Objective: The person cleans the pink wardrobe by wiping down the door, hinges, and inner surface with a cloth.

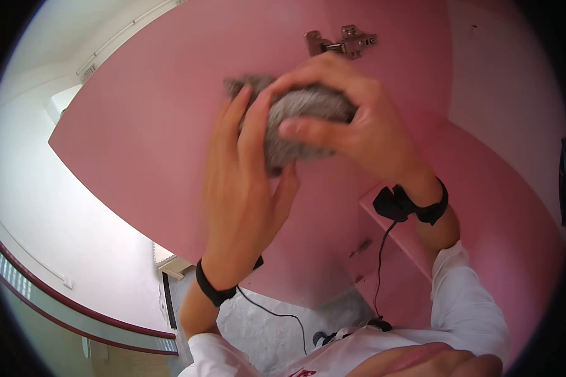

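Both hands hold a grey, fuzzy cloth (302, 110), bunched into a wad, in front of a pink cabinet door (151, 125). My left hand (245, 151) grips its left side, with the thumb below and the fingers reaching up along it. My right hand (352, 113) curls over the top and right side, its thumb across the cloth's front. The wad looks slightly blurred. Whether it touches the door I cannot tell.
A metal hinge (339, 43) sticks out of the door near the top, and a second hinge (361, 248) sits lower down. Pink cabinet panels (497, 182) stand to the right. Black cables (378, 276) hang from the wrist straps. A dark red rail (75, 308) curves at the lower left.
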Demonstrator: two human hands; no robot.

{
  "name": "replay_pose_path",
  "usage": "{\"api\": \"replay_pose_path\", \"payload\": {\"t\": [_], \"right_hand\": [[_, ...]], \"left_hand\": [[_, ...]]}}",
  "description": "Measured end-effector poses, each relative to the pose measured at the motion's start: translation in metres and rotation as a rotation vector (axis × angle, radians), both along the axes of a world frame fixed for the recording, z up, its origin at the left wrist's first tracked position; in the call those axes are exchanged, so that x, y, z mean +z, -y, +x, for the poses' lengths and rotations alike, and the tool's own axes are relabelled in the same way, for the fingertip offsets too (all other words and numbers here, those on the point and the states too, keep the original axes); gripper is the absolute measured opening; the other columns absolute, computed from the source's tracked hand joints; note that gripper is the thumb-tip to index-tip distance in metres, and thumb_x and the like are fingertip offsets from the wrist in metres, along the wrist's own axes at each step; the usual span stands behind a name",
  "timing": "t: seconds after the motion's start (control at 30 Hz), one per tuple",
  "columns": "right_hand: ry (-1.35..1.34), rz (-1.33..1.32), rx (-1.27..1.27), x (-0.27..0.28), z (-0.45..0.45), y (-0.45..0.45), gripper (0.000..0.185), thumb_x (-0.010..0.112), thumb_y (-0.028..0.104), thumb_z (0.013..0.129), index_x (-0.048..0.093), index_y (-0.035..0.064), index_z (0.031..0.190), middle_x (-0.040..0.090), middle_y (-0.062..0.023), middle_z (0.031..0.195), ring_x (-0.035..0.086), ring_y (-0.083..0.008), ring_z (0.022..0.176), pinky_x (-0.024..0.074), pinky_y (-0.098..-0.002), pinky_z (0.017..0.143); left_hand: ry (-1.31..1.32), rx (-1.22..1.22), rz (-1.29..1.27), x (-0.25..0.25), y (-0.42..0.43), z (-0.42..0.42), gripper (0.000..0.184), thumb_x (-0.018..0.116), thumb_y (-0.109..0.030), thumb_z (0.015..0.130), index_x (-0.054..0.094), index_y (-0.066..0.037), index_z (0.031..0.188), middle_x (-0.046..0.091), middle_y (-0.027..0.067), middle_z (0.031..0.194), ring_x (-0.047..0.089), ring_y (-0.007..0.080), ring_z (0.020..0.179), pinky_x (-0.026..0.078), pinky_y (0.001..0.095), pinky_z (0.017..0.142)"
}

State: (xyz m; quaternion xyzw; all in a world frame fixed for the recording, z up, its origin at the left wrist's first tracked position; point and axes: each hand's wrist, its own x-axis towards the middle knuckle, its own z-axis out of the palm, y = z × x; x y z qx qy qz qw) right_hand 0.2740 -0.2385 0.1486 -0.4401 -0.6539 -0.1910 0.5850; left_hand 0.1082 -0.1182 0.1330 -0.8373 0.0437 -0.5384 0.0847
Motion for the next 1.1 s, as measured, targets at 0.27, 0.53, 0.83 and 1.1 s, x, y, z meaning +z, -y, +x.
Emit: {"api": "replay_pose_path", "payload": {"t": [0.27,0.53,0.83,1.1], "right_hand": [[-0.236,0.385,-0.273,-0.046,0.05,0.018,0.039,0.071,0.034,0.102,0.068,0.0022,0.125,0.07,-0.0056,0.103,0.068,-0.0163,0.094,0.0545,-0.0299,0.084],[-0.808,0.278,-0.217,-0.039,0.09,0.025,0.035,0.071,0.036,0.097,0.076,0.0067,0.115,0.067,0.0004,0.095,0.062,-0.0091,0.078,0.0475,-0.0227,0.063],[-0.61,0.252,-0.157,-0.037,0.084,0.053,0.033,0.062,0.033,0.102,0.075,0.0067,0.117,0.066,0.0023,0.093,0.059,-0.0086,0.084,0.0468,-0.0255,0.074],[-0.422,0.525,-0.451,-0.007,0.085,0.006,0.027,0.06,0.031,0.103,0.074,0.0082,0.107,0.064,0.0035,0.089,0.056,-0.0084,0.081,0.0451,-0.0265,0.074]], "left_hand": [[0.057,-0.17,0.281,0.012,0.025,0.1,0.057,0.075,-0.008,0.076,0.06,0.001,0.131,0.065,0.019,0.12,0.063,0.0397,0.109,0.051,0.0496,0.092],[0.072,-0.143,0.258,0.021,0.046,0.17,0.037,0.072,-0.019,0.076,0.064,0.006,0.101,0.067,0.0226,0.093,0.064,0.0363,0.096,0.05,0.0453,0.092],[0.179,-0.14,0.021,-0.008,0.081,0.158,0.046,0.084,-0.024,0.063,0.066,0.003,0.097,0.062,0.0174,0.098,0.061,0.0322,0.096,0.046,0.0416,0.089],[0.441,-0.011,0.234,0.031,0.055,0.19,0.031,0.074,-0.01,0.072,0.067,0.001,0.1,0.064,0.0189,0.1,0.061,0.0345,0.103,0.047,0.0431,0.095]]}}
